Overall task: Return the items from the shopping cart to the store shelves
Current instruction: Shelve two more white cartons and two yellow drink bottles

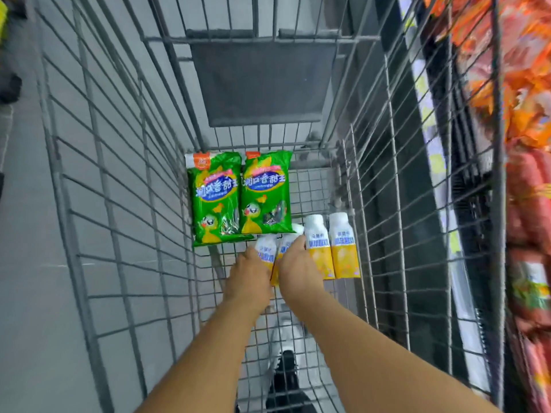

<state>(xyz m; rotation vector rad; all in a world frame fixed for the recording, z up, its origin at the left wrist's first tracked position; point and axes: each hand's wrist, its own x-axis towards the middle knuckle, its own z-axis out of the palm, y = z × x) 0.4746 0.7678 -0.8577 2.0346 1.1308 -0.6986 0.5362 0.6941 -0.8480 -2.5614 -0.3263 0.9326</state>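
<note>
Stood on a grey shop floor (26, 293) beside shelves (524, 174) of orange and red packets at the right, with a wire shopping cart (119, 204) filling the view. Lay flat on the cart's mesh bottom: two green snack bags (214, 198) side by side at the far end, four white-and-yellow bottles (343, 245) in a row nearer. Reached down together, left hand (249, 277) and right hand (296, 269), each curled over one of the two left bottles; full closure not discernible.
</note>
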